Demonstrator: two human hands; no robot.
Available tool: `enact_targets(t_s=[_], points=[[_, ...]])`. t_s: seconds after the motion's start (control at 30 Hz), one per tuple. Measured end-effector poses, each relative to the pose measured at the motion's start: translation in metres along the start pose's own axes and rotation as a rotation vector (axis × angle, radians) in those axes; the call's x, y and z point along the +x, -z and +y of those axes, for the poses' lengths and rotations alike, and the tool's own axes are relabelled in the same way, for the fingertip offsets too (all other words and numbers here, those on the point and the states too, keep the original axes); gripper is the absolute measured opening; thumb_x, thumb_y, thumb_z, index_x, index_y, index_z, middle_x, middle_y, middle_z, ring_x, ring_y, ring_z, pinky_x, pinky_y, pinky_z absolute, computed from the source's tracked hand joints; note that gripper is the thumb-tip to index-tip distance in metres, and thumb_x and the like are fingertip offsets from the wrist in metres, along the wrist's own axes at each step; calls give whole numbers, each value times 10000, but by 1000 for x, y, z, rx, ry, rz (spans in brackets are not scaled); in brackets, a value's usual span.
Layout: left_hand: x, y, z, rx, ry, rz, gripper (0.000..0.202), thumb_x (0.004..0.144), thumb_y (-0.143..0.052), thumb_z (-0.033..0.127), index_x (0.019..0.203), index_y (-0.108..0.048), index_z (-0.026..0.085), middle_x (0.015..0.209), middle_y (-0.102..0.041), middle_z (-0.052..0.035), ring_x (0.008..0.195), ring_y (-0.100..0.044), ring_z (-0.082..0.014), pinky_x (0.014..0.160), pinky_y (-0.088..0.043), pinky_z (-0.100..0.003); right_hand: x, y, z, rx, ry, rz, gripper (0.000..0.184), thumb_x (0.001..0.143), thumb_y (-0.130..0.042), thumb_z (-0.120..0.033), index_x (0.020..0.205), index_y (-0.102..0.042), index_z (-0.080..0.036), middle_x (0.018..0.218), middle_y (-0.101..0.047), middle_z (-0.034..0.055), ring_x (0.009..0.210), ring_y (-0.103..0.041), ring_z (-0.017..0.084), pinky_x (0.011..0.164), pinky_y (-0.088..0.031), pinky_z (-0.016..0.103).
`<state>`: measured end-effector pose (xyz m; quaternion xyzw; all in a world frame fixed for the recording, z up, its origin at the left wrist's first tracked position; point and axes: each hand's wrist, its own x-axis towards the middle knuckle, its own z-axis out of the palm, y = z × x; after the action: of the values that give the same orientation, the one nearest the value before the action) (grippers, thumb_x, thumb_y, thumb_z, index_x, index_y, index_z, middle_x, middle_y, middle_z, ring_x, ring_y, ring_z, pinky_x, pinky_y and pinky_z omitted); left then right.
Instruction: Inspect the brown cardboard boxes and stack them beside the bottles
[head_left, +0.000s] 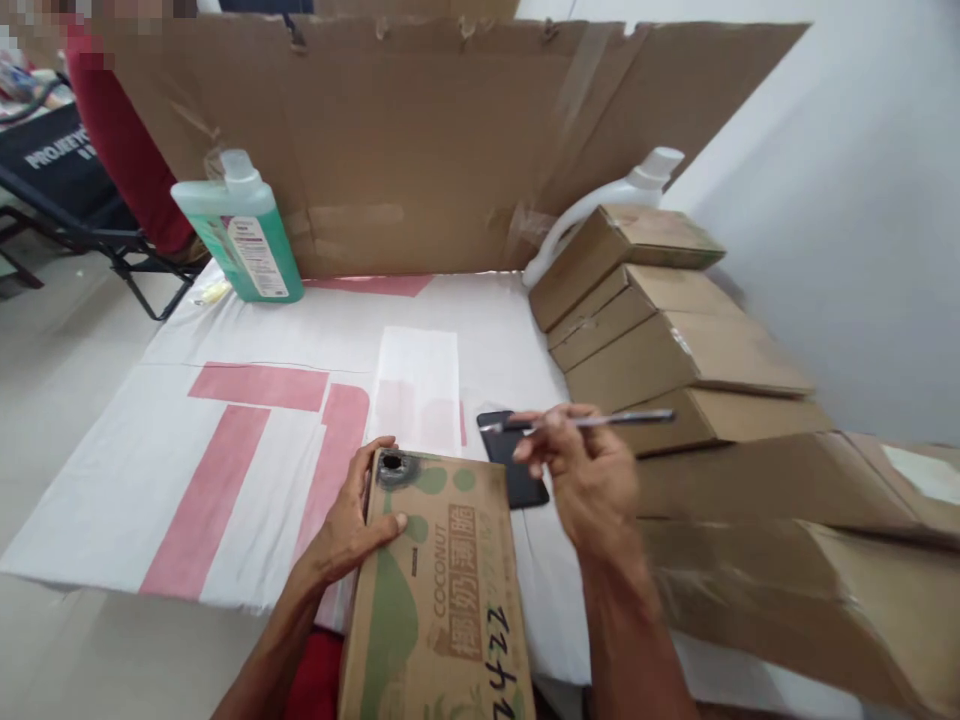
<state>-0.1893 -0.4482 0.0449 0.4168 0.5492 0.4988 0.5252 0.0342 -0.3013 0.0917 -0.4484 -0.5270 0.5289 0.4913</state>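
A brown cardboard box (pixel 420 590) printed with "COCONUT", green shapes and handwritten digits stands close in front of me. Near its far left corner is a dark hole (pixel 393 463) ringed by black smudging. My left hand (pixel 367 515) grips the box's left side, the thumb lying on its printed face. To the right of the box, my right hand (pixel 581 475) is raised, closed round a slim pen (pixel 630 417) held roughly level; motion blurs its details. Partly behind that hand, a black phone-like slab (pixel 517 470) lies on the white cloth (pixel 180 420).
Several brown cartons (pixel 675 340) line the right side, with a white bottle (pixel 600 200) behind them. A bottle of green liquid (pixel 247 235) stands back left, before an upright cardboard sheet (pixel 420 140). A white paper strip (pixel 418 390) lies mid-table. Someone's red-clad leg (pixel 124 130) shows by a black chair (pixel 60 180).
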Motion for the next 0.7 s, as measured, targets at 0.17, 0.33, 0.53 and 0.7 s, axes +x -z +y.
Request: enact_targets(t_s=[0.17,0.33,0.53,0.7], points=[[-4,2,5,110,31,35,824,805,-754,455,1507,-367,262,1492,-532,-140,1320,-585,-343,1095,-489,-466,41,20,13,-832,76,-51,183,1001,-554,-379,1085,-542,-217,821,-706,46,670,-641,194,621,-407,287],[-10,-2,12,61,63,123,825,777,-757,504,1482,-398,272,1434,-585,-123,1234,-639,-330,1006,-549,-429,27,-7,41,-1227,-158,-645,255,1029,-509,-320,1219,-595,-172,1026,-778,136,947,-721,265,704,-371,288],[-11,-5,16,92,75,159,851,773,-748,545,1492,-389,265,1458,-576,-131,1302,-610,-359,1010,-552,-442,9,-9,54,-1238,-232,-608,379,1007,-522,-270,1350,-546,-110,1088,-767,212,971,-733,324,717,-399,320],[-10,-3,13,85,76,148,868,778,-752,561,1508,-388,266,1507,-542,-136,1379,-554,-376,1006,-559,-430,-9,20,56,-1261,-185,-276,475,1045,-520,-369,1443,-458,-118,1308,-671,202,1193,-646,310,900,-455,344]])
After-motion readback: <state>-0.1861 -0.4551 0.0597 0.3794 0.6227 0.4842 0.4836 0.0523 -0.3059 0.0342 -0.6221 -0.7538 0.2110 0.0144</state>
